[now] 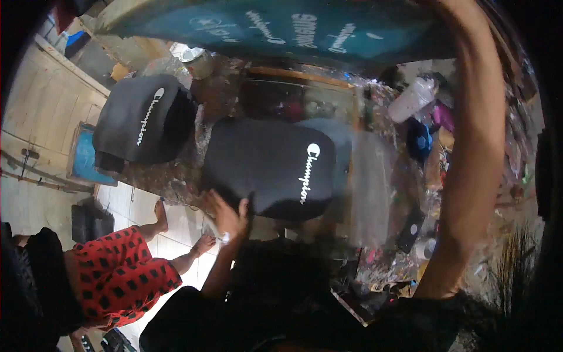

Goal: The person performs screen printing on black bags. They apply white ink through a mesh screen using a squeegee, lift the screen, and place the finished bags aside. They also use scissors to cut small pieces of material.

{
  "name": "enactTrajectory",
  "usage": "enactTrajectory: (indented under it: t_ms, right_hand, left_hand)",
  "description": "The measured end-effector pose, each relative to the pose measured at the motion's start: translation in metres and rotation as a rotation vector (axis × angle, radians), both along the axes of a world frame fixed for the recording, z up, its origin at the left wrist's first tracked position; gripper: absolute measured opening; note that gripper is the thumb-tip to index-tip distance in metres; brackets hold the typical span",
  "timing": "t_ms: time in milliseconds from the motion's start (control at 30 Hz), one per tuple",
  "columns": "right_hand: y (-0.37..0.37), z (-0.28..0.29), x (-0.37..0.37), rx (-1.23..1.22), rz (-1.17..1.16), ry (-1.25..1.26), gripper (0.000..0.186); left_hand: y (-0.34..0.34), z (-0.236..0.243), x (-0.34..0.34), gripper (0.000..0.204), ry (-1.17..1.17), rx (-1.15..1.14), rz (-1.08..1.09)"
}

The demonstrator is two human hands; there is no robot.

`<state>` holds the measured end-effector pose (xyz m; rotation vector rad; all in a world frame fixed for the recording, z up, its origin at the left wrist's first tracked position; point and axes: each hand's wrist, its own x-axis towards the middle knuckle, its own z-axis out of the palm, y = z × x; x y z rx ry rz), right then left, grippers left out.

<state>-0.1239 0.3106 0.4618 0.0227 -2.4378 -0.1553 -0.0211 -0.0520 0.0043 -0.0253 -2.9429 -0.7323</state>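
My left hand (229,217) is open, its fingers spread at the near left edge of a black cloth piece (258,164). This cloth lies flat on a board and carries white lettering with a round logo along its right side. My right arm (474,146) stretches up along the right side to the top edge, where the hand passes out of view. Beside its upper end, a teal printing screen (176,29) with pale stencilled lettering stands tilted up behind the cloth. A second black cloth piece (132,117) with similar white print lies on another board at the left.
Cluttered, paint-stained bench on the right holds a translucent plastic container (413,100), a blue-and-black item (419,141) and a dark phone-like slab (409,232). At lower left is another person in red patterned shorts (120,270), bare feet on pale tiles. A bucket (196,61) stands at the back.
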Motion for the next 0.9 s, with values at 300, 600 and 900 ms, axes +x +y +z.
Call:
enactTrajectory:
  t_ms: [300,600,900]
  right_hand:
    - [0.087,0.028,-0.080,-0.425,0.062,-0.178,0.069]
    - [0.055,0.042,-0.064,-0.476,0.067,-0.162,0.071]
    - [0.049,0.039,-0.059,-0.437,0.074,-0.188,0.071]
  left_hand:
    - [0.030,0.034,-0.048,0.069,0.120,0.577,-0.082]
    - [0.022,0.131,-0.201,0.045,0.255,0.884,-0.266]
    - [-0.277,0.257,-0.318,0.038,0.272,1.251,0.058]
